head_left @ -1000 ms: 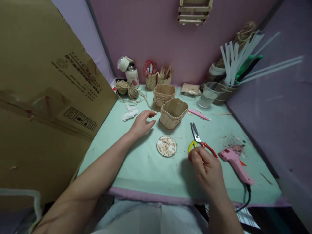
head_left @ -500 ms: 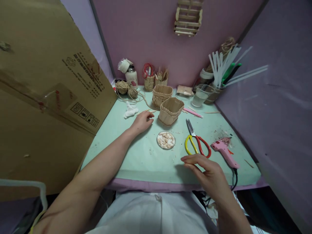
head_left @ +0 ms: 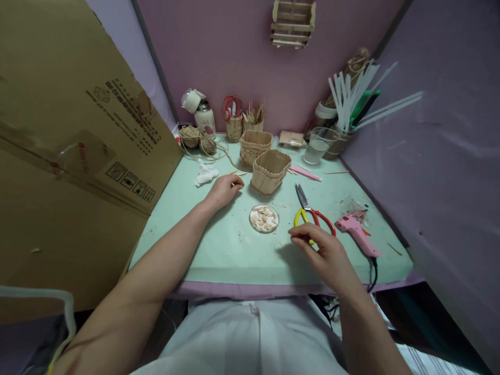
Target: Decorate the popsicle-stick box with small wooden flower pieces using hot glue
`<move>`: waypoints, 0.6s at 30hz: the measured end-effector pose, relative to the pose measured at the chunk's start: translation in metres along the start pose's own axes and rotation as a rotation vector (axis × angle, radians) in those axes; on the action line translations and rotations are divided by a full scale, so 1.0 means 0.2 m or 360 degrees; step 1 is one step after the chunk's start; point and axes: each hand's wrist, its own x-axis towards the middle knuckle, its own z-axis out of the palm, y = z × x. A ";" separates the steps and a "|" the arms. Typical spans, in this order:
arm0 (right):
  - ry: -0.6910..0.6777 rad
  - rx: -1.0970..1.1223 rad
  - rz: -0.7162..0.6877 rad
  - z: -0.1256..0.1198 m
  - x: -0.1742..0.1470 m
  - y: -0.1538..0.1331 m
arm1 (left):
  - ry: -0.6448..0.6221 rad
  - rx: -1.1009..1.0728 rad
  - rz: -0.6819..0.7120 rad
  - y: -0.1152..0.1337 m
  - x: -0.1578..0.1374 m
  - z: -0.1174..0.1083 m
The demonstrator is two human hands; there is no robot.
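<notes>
My left hand (head_left: 224, 190) rests on the table, its fingers loosely curled and a gap showing beside the thumb; nothing shows in it. Just right of it stands a small wooden basket (head_left: 269, 174) with a wavy rim, and a second such basket (head_left: 252, 146) is behind that one. My right hand (head_left: 318, 250) hovers above the table's front, thumb and forefinger pinched; anything between the tips is too small to make out. Beneath and beyond it lie scissors (head_left: 303, 200) with yellow and red handles. A round dish (head_left: 264, 229) of small wood chips sits between my hands.
A pink glue gun (head_left: 357, 235) lies at the right. White glue sticks (head_left: 346, 99) stand in a pot behind a clear cup (head_left: 315, 148). Twine balls (head_left: 190, 136) and a crumpled tissue (head_left: 205, 173) are at the left, beside a large cardboard box (head_left: 89, 172).
My right hand has moved up and forward, over the scissors' handles, still pinched. The left hand stays by the basket. The whole view has shifted slightly.
</notes>
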 end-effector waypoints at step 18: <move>0.0083 -0.0542 -0.0033 0.16 0.27 0.16 | -0.0286 0.0002 0.0558 0.08 -0.05 0.01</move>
